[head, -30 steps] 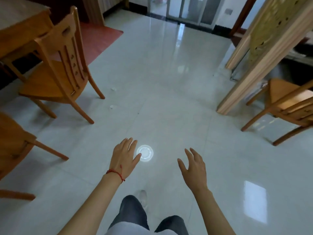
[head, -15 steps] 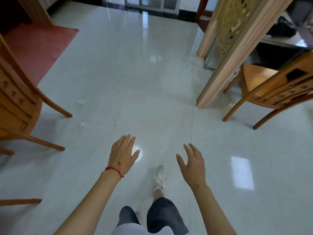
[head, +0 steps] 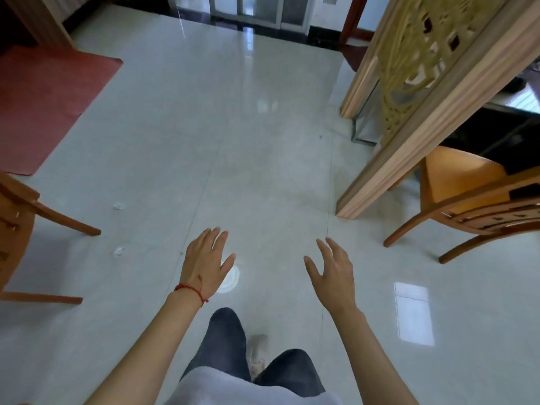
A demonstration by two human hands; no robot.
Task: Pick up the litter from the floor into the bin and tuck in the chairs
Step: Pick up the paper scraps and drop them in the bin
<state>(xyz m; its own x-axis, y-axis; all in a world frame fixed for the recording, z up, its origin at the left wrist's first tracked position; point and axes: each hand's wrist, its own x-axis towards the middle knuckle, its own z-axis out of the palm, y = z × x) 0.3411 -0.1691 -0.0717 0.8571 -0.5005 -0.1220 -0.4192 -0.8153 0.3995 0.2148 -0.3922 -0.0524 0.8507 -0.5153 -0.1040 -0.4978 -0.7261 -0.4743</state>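
The person stands on the glossy tiled floor [head: 263, 159] with both arms held out low in front. The left hand [head: 206, 263], a red string [head: 191, 288] at its wrist, is spread flat, palm down, holding nothing. The right hand [head: 333, 273] is spread too, fingers loosely curled and empty. Two small crumpled white scraps of litter lie on the tiles off to the left of the left hand, one [head: 119, 251] nearer, one [head: 118, 205] farther, close to a wooden chair [head: 17, 217]. Another chair [head: 479, 200] stands beyond the right hand, beside a carved wooden screen [head: 415, 83].
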